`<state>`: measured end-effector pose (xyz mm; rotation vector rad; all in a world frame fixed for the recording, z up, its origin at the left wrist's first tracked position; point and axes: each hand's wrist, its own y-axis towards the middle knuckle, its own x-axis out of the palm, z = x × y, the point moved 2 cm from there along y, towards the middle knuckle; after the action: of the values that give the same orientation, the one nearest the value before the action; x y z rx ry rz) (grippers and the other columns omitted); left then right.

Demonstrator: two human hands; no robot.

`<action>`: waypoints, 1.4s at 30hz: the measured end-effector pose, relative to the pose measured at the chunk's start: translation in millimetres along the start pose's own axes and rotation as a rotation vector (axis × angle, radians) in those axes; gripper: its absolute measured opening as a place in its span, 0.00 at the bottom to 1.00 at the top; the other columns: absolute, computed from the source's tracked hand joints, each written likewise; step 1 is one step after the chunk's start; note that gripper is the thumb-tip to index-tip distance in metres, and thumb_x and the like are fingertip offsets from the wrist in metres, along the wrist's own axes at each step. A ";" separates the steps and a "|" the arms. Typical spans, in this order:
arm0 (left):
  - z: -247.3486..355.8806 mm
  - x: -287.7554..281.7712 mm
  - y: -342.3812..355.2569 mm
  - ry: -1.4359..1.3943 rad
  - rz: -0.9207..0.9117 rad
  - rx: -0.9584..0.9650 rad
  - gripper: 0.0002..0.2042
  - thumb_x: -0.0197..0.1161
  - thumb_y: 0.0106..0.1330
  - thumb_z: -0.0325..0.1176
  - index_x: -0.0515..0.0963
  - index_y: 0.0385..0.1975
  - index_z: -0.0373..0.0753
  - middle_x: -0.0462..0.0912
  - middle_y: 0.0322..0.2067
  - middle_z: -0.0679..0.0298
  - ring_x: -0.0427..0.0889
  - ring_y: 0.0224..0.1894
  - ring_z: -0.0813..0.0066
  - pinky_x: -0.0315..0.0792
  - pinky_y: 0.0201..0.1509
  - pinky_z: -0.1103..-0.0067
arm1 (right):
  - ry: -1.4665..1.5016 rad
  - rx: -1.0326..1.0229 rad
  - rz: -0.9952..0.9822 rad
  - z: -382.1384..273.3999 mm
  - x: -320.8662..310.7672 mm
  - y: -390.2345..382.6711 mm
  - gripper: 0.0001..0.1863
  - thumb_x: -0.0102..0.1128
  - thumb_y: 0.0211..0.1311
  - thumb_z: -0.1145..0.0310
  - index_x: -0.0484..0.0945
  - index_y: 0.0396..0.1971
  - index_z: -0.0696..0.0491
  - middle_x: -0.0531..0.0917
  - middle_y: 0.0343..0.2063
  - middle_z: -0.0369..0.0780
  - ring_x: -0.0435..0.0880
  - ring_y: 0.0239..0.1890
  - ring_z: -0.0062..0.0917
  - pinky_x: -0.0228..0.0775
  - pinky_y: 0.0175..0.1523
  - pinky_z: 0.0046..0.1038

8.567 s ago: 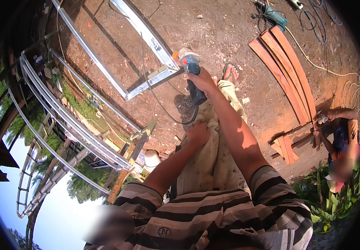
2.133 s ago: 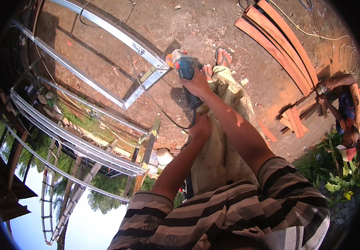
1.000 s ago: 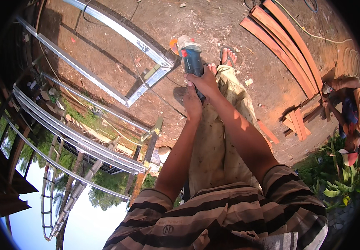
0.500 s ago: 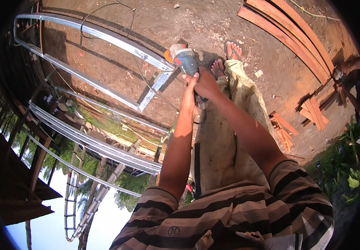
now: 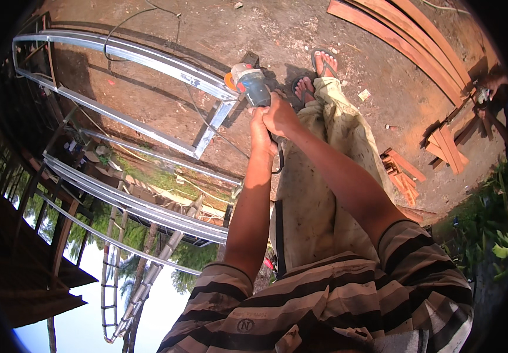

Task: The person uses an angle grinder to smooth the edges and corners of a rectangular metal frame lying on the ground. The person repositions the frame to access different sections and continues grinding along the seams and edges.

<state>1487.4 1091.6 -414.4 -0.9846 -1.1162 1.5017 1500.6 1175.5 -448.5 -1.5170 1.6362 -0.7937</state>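
Note:
An angle grinder (image 5: pixel 255 87) with a grey head, blue-green body and orange disc (image 5: pixel 228 81) is in both my hands. My left hand (image 5: pixel 260 130) is closed around its rear part. My right hand (image 5: pixel 280 115) is closed on the right side of the body, just ahead of the left. The disc is beside the near right corner of a silvery metal frame (image 5: pixel 207 136); I cannot tell whether they touch. A dark cable (image 5: pixel 281 160) hangs in a loop below my hands.
My sandalled feet (image 5: pixel 324 63) stand on bare dirt right of the grinder. Long reddish boards (image 5: pixel 404 47) lie at the far right, with shorter wood offcuts (image 5: pixel 404 176) nearer. More metal bars (image 5: pixel 130 197) and a ladder (image 5: pixel 112 282) are at left. A cord crosses the frame.
The view has shifted slightly. My right hand sits further forward on the grinder, and my left thumb has drawn back from the top of its body. The disc stays by the frame's corner.

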 end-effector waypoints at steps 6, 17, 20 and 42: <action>-4.4 -7.4 5.0 -0.004 0.041 0.033 0.12 0.61 0.66 0.42 0.80 0.41 0.42 0.85 0.38 0.62 0.86 0.41 0.66 0.81 0.47 0.69 | 0.005 -0.002 -0.014 5.0 5.7 0.5 0.29 0.59 0.66 0.57 0.69 0.54 0.68 0.81 0.49 0.66 0.81 0.53 0.62 0.74 0.58 0.50; -8.5 -11.0 16.4 -0.038 0.039 0.009 0.13 0.62 0.66 0.45 0.81 0.40 0.43 0.85 0.36 0.64 0.85 0.38 0.69 0.79 0.43 0.71 | 0.033 -0.057 -0.022 2.6 0.5 5.5 0.26 0.59 0.61 0.65 0.69 0.51 0.70 0.81 0.44 0.66 0.84 0.49 0.62 0.76 0.52 0.50; -9.7 -12.2 15.3 -0.059 0.069 0.008 0.13 0.63 0.66 0.45 0.81 0.40 0.43 0.85 0.35 0.63 0.85 0.37 0.68 0.79 0.40 0.71 | 0.024 -0.061 -0.003 2.2 4.7 4.3 0.26 0.61 0.60 0.65 0.70 0.51 0.69 0.82 0.44 0.66 0.84 0.48 0.61 0.76 0.52 0.50; 3.3 -8.2 11.6 0.003 0.056 0.033 0.15 0.65 0.62 0.46 0.79 0.42 0.45 0.85 0.38 0.63 0.84 0.42 0.65 0.77 0.47 0.66 | -0.048 -0.085 -0.027 1.4 6.3 15.6 0.31 0.62 0.58 0.61 0.68 0.53 0.71 0.85 0.38 0.63 0.87 0.45 0.57 0.80 0.51 0.49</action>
<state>1483.0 1081.9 -424.4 -1.0028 -1.0664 1.5583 1493.4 1170.9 -463.1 -1.6085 1.6349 -0.7046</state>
